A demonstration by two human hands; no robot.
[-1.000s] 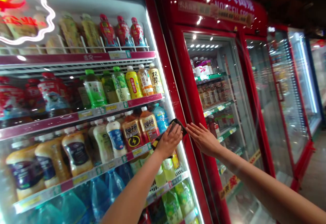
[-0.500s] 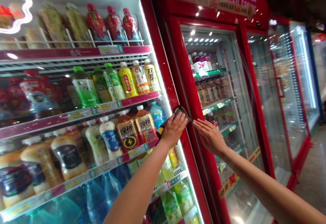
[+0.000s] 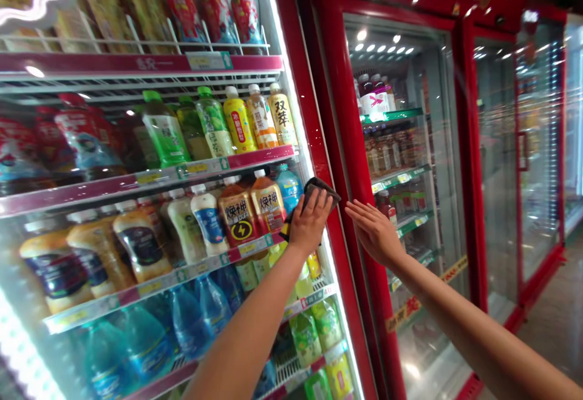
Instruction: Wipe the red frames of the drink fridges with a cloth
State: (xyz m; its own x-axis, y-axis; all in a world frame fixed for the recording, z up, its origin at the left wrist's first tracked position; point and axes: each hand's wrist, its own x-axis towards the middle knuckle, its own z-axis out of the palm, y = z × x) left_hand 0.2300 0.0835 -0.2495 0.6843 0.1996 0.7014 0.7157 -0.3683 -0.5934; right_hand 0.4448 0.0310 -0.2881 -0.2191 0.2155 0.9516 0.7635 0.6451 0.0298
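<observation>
My left hand [image 3: 311, 221] lies over a dark cloth [image 3: 324, 189] with a yellow edge. It presses the cloth to the cooler's front, near the right edge by the lit strip and red frame [image 3: 314, 127]. The fingers are stretched along the cloth, and part of it is hidden beneath the palm. Just to the right, my right hand [image 3: 373, 230] is open and holds nothing, fingers straight and close together. It is in front of the neighbouring cooler's red door frame [image 3: 353, 163]; whether it touches the frame I cannot tell.
Behind the left hand, shelves hold rows of drinks, among them brown-labelled bottles [image 3: 237, 215], a green-capped bottle [image 3: 164, 130] and blue bottles [image 3: 182, 315]. A second red cooler with a glass door [image 3: 437, 163] stands to the right. Floor [image 3: 546, 321] shows at the far right.
The view has shifted, so the shelves sit higher and further right in the picture. My left hand and the cloth have moved slightly up; the right hand stays much the same.
</observation>
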